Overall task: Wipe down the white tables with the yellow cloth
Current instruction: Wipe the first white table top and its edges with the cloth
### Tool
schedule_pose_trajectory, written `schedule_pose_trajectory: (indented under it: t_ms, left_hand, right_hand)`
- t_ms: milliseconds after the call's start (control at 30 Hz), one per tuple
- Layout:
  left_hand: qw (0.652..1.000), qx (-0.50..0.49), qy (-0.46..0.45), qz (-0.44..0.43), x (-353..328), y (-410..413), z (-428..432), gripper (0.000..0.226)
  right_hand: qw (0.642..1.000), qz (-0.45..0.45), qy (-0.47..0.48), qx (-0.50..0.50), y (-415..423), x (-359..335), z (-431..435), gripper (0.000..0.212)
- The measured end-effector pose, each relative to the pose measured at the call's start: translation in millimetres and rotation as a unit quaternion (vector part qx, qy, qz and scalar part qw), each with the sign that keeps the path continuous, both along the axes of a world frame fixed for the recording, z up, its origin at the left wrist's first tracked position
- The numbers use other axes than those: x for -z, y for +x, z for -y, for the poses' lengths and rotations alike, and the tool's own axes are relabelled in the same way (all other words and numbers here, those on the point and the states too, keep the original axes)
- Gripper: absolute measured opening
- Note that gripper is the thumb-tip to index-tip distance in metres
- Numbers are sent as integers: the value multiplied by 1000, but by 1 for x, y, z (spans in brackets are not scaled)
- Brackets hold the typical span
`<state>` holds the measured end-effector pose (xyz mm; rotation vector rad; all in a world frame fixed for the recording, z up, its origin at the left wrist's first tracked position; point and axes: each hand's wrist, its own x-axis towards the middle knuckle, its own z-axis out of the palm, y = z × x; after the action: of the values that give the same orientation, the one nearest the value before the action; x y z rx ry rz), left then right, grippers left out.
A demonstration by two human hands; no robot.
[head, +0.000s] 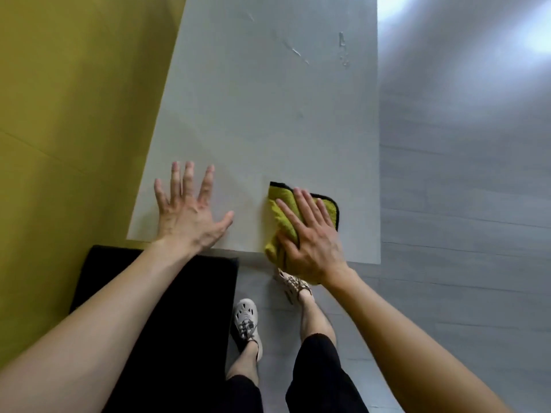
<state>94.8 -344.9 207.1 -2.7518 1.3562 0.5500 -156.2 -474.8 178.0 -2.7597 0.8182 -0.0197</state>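
Note:
A white table [262,114] stretches away from me, its near edge just in front of my body. The yellow cloth [283,216], edged in black, lies bunched near the table's front right part and hangs a little over the near edge. My right hand [310,236] presses flat on the cloth with straight fingers. My left hand [187,213] rests flat on the bare table top to the left of the cloth, fingers spread. Wet streaks and drops [343,49] show on the far part of the table.
A yellow wall [65,114] runs along the table's left side. A black seat [155,308] stands below the table's near left corner. Grey floor [462,204] lies to the right. My feet in pale clogs [246,318] stand under the near edge.

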Motion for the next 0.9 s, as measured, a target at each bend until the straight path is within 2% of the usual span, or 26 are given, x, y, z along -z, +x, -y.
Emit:
schedule_pose_trajectory:
  t_ms: [67,133,200,233,267,333,400,467,500,533,600,633,667,700,733,767,800,867,900]
  left_hand:
    - [999,-15,35,-35,-3,-16,28,123]
    - [995,-40,58,-74,-4,-30,54,139]
    - [991,-65,66,-97,-8,-33,79,156]
    - [989,-72,73,-107,-12,-30,93,165]
    - [986,-75,87,-118,-16,-25,107,174]
    - [978,-76,140,-135,-22,-14,130,187]
    - [962,-87,204,-161,-23,-8,144,194]
    - [949,-101,237,-184,-20,-6,147,198]
    - [945,-104,243,-194,-17,-6,145,198]
    - [943,-108,245,-200,-15,-5,142,198]
    - [941,-109,248,-202,-14,-5,137,196]
    - [941,-105,249,-202,-14,-6,137,196]
    - [941,-102,250,-203,-15,-5,137,195]
    - [940,-101,252,-206,-17,-5,138,194]
    - [940,-99,253,-208,-18,-4,138,194]
    - [940,-97,253,-208,-19,-4,137,194]
    - [940,-95,254,-207,-20,-4,136,194]
    - [939,-101,253,-210,-20,-4,138,195]
    - [939,-103,254,-208,-19,-4,139,194]
  right_hand:
    - [997,-32,-3,71,-27,3,74,77]
    - [982,-58,16,178,-19,1,150,85]
    - [967,-70,39,242,6,-1,185,93]
    - [970,-71,30,232,17,-2,181,94]
    - [981,-62,16,182,22,-2,163,92]
    - [999,-43,7,-29,15,-6,114,89]
    - [972,-27,29,-230,-4,-7,100,85]
    - [944,-10,47,-328,-1,-5,153,81]
    - [947,-2,42,-317,10,-1,192,80]
    - [964,6,26,-264,26,5,236,80]
    - [996,1,-12,-85,68,8,321,83]
    - [1000,-6,-21,-4,91,6,349,85]
    - [998,-11,-18,61,110,5,359,86]
    - [997,-11,-6,82,122,2,349,86]
    - [999,1,2,45,125,-1,325,85]
    - [998,14,10,-57,120,-5,290,82]
    - [979,22,20,-200,107,-6,254,80]
    - [883,-9,42,-468,75,-6,211,77]
    - [841,-10,46,-540,74,-5,217,76]
